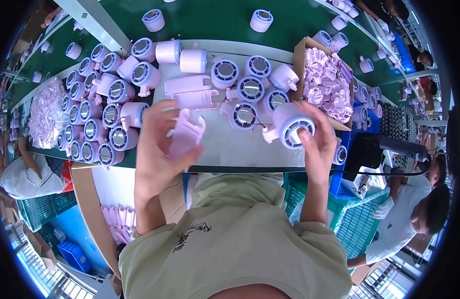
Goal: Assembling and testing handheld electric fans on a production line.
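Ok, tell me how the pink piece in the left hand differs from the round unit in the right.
The pink piece is angular with prongs; the round unit is drum-shaped. The pink piece looks slimmer, the round unit bulkier. The pink piece is one colour; the round unit has a lilac slotted rim. Both are held.

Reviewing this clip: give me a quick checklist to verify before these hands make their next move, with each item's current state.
1. Round unit held: ok, in the right hand, thumb on its ringed face.
2. Pink piece held: ok, between thumb and fingers of the left hand.
3. Thin wires tucked away: not ok, they show loose beside the round unit's side stub.
4. Wire ends fastened: cannot tell, too small to see.
5. Cardboard box of small pink parts upright: ok, open-topped, beyond the right hand.
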The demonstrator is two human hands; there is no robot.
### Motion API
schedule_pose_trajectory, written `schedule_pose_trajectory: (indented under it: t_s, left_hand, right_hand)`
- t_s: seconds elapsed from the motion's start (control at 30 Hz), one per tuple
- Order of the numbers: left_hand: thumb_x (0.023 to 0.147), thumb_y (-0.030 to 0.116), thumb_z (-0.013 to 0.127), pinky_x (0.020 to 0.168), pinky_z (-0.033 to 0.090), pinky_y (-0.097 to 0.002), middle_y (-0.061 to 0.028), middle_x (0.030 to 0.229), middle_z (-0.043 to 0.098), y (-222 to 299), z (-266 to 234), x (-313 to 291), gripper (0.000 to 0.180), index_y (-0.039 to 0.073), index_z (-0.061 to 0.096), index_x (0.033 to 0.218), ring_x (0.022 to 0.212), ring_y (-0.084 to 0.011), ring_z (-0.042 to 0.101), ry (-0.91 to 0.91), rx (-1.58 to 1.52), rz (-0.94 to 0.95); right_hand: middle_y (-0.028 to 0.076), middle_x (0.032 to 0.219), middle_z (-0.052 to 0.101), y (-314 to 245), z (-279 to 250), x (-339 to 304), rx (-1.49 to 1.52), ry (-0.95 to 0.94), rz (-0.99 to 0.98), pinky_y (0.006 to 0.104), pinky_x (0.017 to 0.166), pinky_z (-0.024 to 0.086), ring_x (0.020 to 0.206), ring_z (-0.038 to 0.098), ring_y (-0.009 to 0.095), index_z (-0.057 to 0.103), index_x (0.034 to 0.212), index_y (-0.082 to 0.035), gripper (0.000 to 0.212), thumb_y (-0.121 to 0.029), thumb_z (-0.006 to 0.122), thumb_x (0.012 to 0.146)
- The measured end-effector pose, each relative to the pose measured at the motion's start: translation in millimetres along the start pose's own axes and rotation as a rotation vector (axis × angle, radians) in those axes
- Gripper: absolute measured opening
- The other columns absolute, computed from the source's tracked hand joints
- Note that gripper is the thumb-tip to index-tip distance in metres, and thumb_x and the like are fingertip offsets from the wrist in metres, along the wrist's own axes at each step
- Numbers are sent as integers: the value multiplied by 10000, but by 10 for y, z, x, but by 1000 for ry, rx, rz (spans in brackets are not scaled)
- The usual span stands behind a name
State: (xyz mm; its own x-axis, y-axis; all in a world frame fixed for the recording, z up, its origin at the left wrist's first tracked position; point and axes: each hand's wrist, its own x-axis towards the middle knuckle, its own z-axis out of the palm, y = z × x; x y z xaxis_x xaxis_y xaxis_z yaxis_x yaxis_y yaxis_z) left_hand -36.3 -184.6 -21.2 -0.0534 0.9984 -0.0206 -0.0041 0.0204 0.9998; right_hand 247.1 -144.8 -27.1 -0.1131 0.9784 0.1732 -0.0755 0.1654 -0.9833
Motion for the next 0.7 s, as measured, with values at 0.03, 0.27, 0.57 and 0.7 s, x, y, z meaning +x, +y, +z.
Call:
schedule_pose_trajectory:
  t_s: [0.03, 0.27, 0.57, 0.7]
  left_hand:
    - [727, -80, 732, 743, 529, -308, -158, 1096, 618, 16, 49, -34, 545, 5, 524, 1224, 889, -214, 639, -151, -289, -121]
    - [753, -47, 744, 669, 543, -304, -103, 994, 652, -442, 671, -31, 586, 13, 491, 1278, 792, -190, 660, -709, -684, -566]
    - [957, 266, 603, 576, 509, -273, -93, 876, 664, -538, 715, -57, 376, -28, 582, 1191, 669, -163, 643, -687, -659, -602]
    - [991, 399, 527, 579, 487, -255, -89, 876, 654, -440, 695, -170, 512, -53, 554, 1229, 673, -148, 617, -626, -468, -436]
  right_hand:
    - [151, 1253, 588, -9, -6, 27, -3, 38, -1, 331, 963, 473, 1159, 574, 223, 556, 1269, 43, 446, -27, 695, 850]
    - [142, 1188, 632, -90, 303, 85, 19, -138, 107, 292, 932, 475, 1094, 599, 176, 558, 1265, 48, 401, -71, 669, 899]
    - [104, 1103, 666, -142, 289, -17, -52, -168, 323, 282, 802, 515, 940, 634, 152, 617, 1203, 31, 357, -118, 702, 889]
    - [95, 1036, 685, -86, 174, 43, -377, -188, 92, 289, 772, 518, 881, 643, 154, 657, 1159, -1, 301, -113, 699, 883]
